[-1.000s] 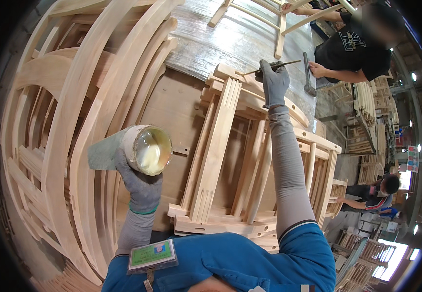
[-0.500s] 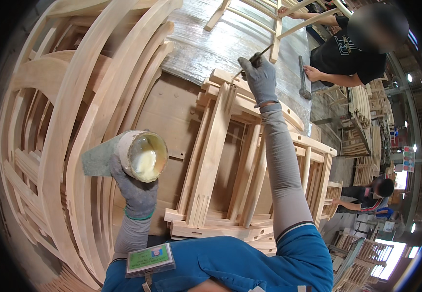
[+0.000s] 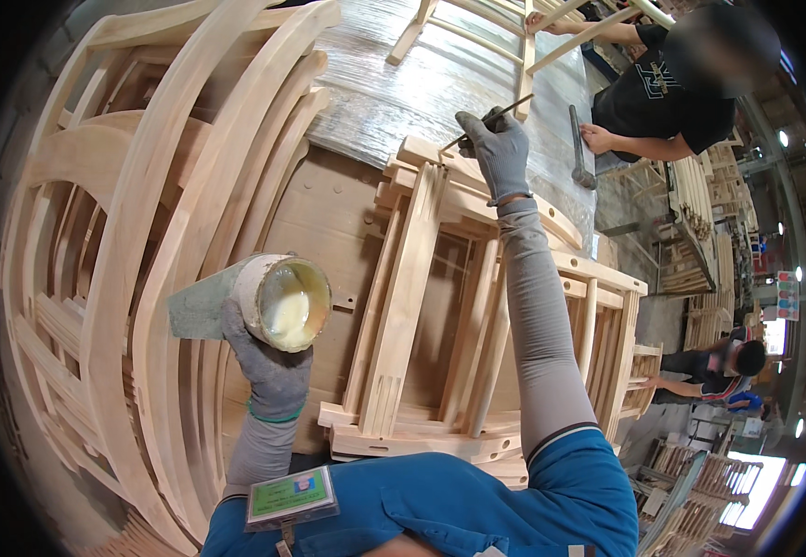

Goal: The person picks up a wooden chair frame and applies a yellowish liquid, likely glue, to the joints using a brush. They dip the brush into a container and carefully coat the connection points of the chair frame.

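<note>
My left hand (image 3: 273,371), in a grey glove, is closed around a round pot (image 3: 247,295) with a crusted rim. Pale yellow, creamy paste (image 3: 286,311) lies inside it. A flat grey-green piece (image 3: 201,304) sticks out to the left behind the pot; how it is joined cannot be made out. My right hand (image 3: 499,153), also gloved, pinches a thin dark stick (image 3: 512,108). The stick's lower tip is at the far end of a pale wooden rail (image 3: 403,297), where narrow slots show. That rail lies on a stack of wooden frames (image 3: 487,446).
Curved wooden chair parts (image 3: 166,213) stand stacked on the left. Beyond the frames is a film-covered table (image 3: 366,84). Across it a co-worker in a black shirt (image 3: 649,102) has one hand on a wooden frame (image 3: 477,39) and the other by a hammer (image 3: 580,153).
The pot in my left hand sits slightly further right and lower in view. In my right hand the stick has tilted, and more of its upper end shows.
</note>
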Demonstrator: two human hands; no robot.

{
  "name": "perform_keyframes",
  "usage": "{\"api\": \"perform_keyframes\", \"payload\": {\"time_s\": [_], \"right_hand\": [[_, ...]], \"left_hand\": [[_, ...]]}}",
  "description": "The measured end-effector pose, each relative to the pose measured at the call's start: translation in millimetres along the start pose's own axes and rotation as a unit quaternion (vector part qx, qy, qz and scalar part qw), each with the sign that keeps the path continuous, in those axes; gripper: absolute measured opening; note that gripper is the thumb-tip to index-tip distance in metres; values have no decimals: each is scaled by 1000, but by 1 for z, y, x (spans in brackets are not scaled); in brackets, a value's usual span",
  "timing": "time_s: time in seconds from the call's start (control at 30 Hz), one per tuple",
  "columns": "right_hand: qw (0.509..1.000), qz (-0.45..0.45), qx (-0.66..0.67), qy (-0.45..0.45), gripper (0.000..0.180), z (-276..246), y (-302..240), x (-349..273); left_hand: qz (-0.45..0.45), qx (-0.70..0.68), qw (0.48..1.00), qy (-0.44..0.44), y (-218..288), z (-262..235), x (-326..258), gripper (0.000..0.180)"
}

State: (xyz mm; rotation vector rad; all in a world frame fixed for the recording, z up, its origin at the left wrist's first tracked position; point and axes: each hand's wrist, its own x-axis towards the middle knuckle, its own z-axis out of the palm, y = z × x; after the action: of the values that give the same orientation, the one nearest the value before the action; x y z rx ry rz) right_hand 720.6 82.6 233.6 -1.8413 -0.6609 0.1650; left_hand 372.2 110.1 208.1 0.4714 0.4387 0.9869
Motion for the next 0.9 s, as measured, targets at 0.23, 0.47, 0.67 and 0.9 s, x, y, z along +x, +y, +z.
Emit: {"api": "perform_keyframes", "payload": {"time_s": [0.23,0.47,0.67,0.9], "right_hand": [[968,1,249,-6,15,-38,9,-27],[965,-53,249,-67,9,-48,-107,-168],[919,-80,342,-178,22,-37,-127,-241],[924,-138,307,-178,22,-38,-122,-268]], "left_hand": [[-31,-12,999,-18,3,20,8,48],[-57,-44,997,-40,4,41,-1,50],[-49,-123,983,-129,5,43,-21,51],[44,-32,993,-107,5,53,-28,52]]}}
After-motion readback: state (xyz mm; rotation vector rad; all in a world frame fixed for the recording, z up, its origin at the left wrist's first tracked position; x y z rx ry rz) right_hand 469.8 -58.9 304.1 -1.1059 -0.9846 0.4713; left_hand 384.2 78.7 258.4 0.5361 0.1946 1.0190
